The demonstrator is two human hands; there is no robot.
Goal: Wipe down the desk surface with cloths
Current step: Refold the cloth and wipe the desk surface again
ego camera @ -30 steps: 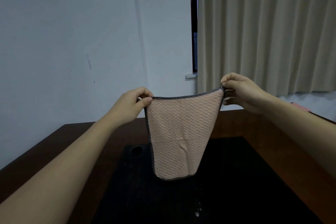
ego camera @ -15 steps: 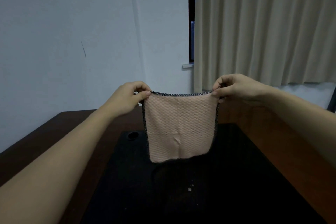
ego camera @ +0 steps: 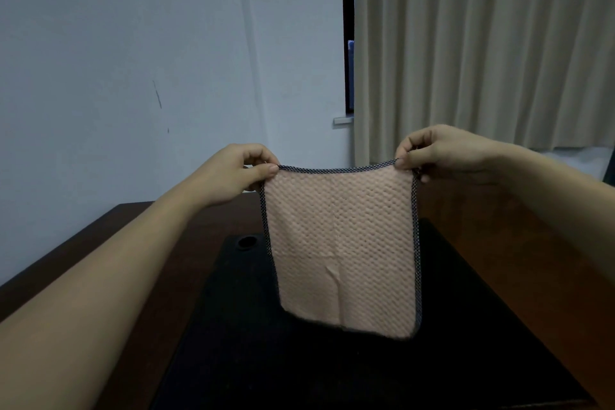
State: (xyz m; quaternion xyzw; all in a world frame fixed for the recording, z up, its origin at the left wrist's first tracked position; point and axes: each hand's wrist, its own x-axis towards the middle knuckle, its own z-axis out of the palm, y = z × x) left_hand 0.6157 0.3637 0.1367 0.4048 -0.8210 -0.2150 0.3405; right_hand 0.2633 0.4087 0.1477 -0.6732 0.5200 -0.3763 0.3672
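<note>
A pink waffle-weave cloth [ego camera: 339,243] with a dark dotted border hangs spread out in the air above the desk [ego camera: 519,243]. My left hand [ego camera: 236,173] pinches its top left corner between thumb and fingers. My right hand [ego camera: 442,153] pinches the top right corner. The cloth hangs flat, its lower edge just above a black mat [ego camera: 332,363] that covers the middle of the dark brown desk.
A round cable hole [ego camera: 247,242] sits at the mat's far left corner. A white wall [ego camera: 116,60] stands behind the desk on the left. A beige curtain [ego camera: 482,43] hangs at the right over a window.
The cloth has opened from a narrow, tapering hang into a flat rectangle. Both hands stayed on the top corners and moved slightly apart. My view tilted down a little.
</note>
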